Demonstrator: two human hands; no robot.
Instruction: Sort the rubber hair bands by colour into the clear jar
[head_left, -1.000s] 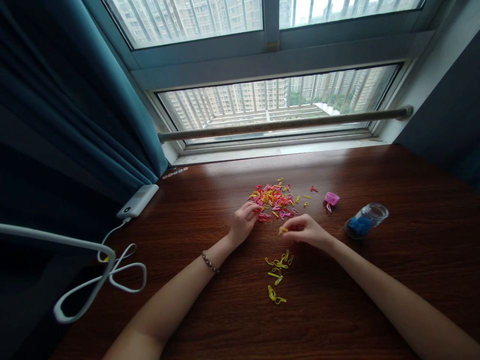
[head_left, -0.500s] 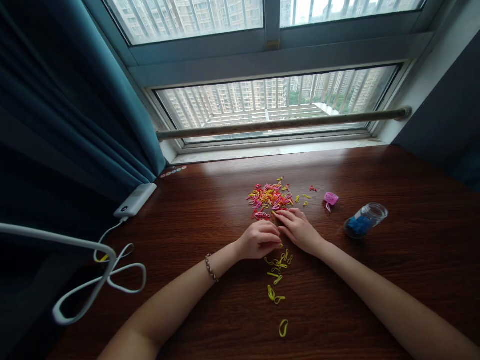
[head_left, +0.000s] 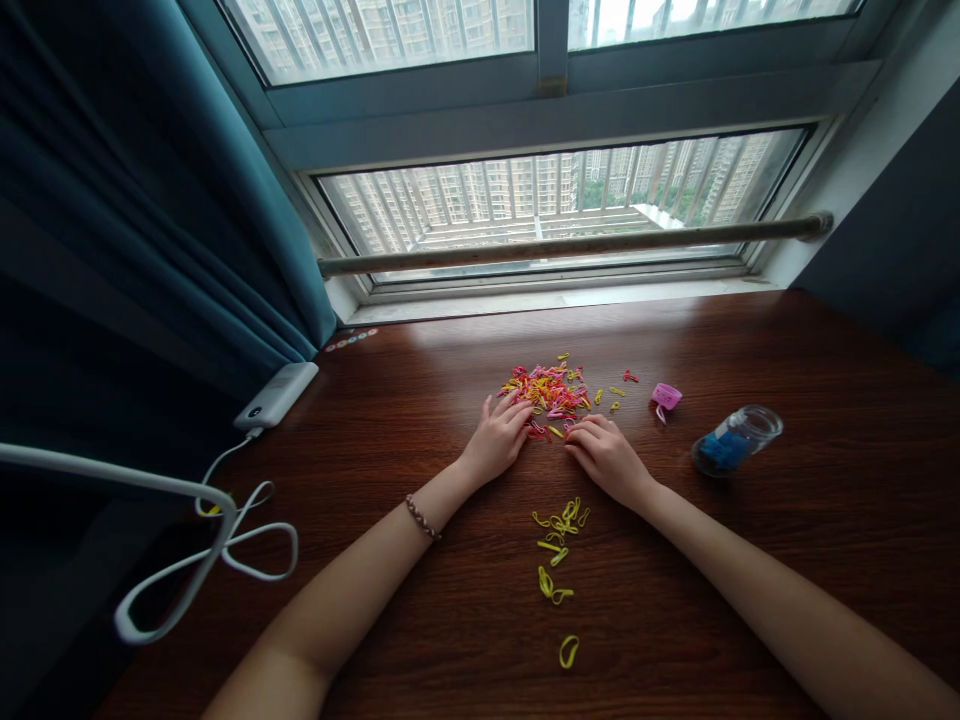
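Both bare forearms reach in from the near edge of the table [head_left: 712,600], angled toward each other. The left hand [head_left: 496,440] lies palm down, fingers spread and slightly bent; the right hand [head_left: 609,462], just apart from it, curls its fingers inward, wrist low.

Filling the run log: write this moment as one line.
left hand: at mixed pile | right hand: at pile's near edge | yellow bands: apart, nearer the person | jar: right of pile
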